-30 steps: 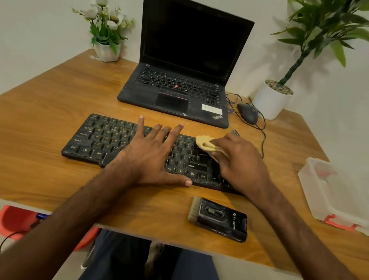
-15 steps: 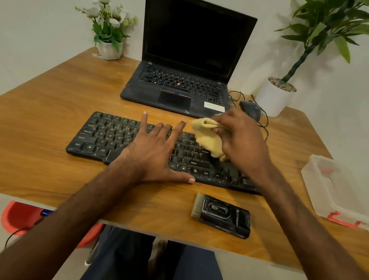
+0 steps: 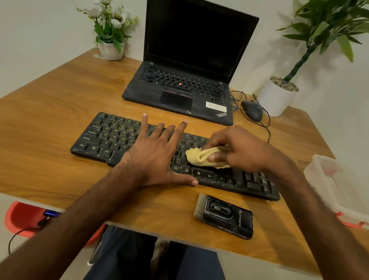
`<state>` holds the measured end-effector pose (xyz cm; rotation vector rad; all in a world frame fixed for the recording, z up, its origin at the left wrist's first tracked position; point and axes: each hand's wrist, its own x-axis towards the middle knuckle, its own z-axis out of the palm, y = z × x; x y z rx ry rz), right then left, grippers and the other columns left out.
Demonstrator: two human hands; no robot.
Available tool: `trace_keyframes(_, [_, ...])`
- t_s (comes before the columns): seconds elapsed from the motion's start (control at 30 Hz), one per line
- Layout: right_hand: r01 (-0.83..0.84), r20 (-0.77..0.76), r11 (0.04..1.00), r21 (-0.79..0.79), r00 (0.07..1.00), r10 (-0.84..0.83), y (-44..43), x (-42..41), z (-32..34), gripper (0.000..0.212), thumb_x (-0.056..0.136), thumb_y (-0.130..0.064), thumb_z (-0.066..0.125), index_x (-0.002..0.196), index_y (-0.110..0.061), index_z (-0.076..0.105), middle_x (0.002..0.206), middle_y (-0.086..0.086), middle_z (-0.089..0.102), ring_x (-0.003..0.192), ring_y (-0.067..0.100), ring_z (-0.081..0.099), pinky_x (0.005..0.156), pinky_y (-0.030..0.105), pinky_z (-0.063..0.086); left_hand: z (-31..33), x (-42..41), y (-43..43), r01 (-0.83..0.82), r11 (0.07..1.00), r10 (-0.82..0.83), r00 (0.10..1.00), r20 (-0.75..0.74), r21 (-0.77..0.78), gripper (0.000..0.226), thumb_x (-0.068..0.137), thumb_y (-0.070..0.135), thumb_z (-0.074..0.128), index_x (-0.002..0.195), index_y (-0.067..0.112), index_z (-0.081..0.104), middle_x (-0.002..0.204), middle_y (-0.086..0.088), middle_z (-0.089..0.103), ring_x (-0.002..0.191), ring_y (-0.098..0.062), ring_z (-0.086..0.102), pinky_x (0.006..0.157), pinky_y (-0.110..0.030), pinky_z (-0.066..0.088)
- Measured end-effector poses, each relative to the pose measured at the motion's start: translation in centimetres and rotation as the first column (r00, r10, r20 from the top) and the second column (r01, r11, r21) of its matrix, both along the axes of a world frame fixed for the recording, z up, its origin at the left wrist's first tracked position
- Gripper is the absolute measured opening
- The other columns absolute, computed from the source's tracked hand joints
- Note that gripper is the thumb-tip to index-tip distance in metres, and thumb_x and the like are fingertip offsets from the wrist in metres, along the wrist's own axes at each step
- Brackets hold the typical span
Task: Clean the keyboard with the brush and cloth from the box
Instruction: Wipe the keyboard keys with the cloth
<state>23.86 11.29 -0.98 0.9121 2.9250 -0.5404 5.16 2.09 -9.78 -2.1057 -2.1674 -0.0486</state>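
A black keyboard (image 3: 107,137) lies across the middle of the wooden table (image 3: 27,143). My left hand (image 3: 153,154) rests flat on its centre with fingers spread, thumb along the front edge. My right hand (image 3: 240,149) grips a bunched yellow cloth (image 3: 197,156) and presses it on the keys right of centre. A black brush (image 3: 224,215) with pale bristles on its left end lies on the table in front of the keyboard. The clear plastic box (image 3: 335,188) with a red clasp sits at the table's right edge.
A black laptop (image 3: 180,88) stands open behind the keyboard, with a wired mouse (image 3: 252,109) to its right. A white flower pot (image 3: 111,49) stands at the back left, a potted plant (image 3: 277,97) at the back right. A red object (image 3: 23,217) lies on the floor.
My right hand has swept the cloth from the keyboard's back edge down and toward me over the keys. My left hand has stayed flat on the keyboard.
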Motion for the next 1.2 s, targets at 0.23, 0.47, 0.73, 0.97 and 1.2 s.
trace_keyframes(0.23, [0.205,-0.205,0.822,0.53,0.972,-0.111,0.4,-2.7,-3.2,0.036,0.091,-0.012,0.062,0.127,-0.018,0.062,0.117,0.003,0.057,0.109,0.019,0.055,0.089,0.032,0.051,0.2,0.5,-0.5,-0.04,0.999,0.04,0.999,0.003,-0.003,0.131,0.06,0.104,0.01,0.151,0.017,-0.028,0.166,-0.012,0.01,0.153,-0.032,0.009,0.115,-0.067,-0.011])
trace_keyframes(0.47, [-0.031,-0.111,0.863,0.504,0.989,0.1,-0.1,-2.6,-5.0,0.034,0.092,-0.016,0.062,0.126,-0.016,0.063,0.113,0.003,0.056,0.104,0.017,0.051,0.077,0.024,0.036,-0.1,0.3,-0.2,-0.029,0.999,0.029,1.0,0.006,0.024,0.132,0.058,0.105,0.008,0.152,0.018,-0.026,0.164,-0.012,0.018,0.151,-0.032,0.015,0.115,-0.068,-0.007])
trace_keyframes(0.73, [0.019,-0.118,0.848,0.53,0.992,0.052,2.3,0.6,-4.8,0.036,0.092,-0.013,0.06,0.129,-0.014,0.062,0.117,0.006,0.058,0.107,0.02,0.052,0.092,0.034,0.048,0.1,0.3,-0.3,-0.038,0.999,0.038,0.999,0.0,-0.005,0.134,0.057,0.105,0.008,0.15,0.017,-0.03,0.165,-0.012,0.014,0.152,-0.032,0.013,0.114,-0.069,-0.009])
trace_keyframes(0.97, [-0.327,-0.081,0.846,0.421,0.916,0.394,-1.6,1.8,-5.4,0.037,0.093,-0.02,0.045,0.122,-0.016,0.067,0.109,0.005,0.062,0.097,0.017,0.054,0.077,0.023,0.045,-0.2,-0.1,-0.1,-0.013,1.0,0.013,1.0,0.02,-0.018,0.148,0.042,0.109,0.01,0.151,0.016,-0.027,0.165,-0.012,0.015,0.151,-0.032,0.015,0.114,-0.07,-0.004])
trace_keyframes(1.2, [-0.239,-0.076,0.832,0.501,0.945,0.317,0.8,2.0,-4.1,0.039,0.087,-0.012,0.054,0.122,-0.021,0.068,0.114,0.005,0.062,0.101,0.02,0.055,0.078,0.028,0.046,0.0,0.0,-0.1,-0.012,1.0,0.012,1.0,0.014,-0.016,0.148,0.044,0.11,0.012,0.152,0.016,-0.025,0.165,-0.013,0.015,0.151,-0.033,0.015,0.114,-0.069,-0.006])
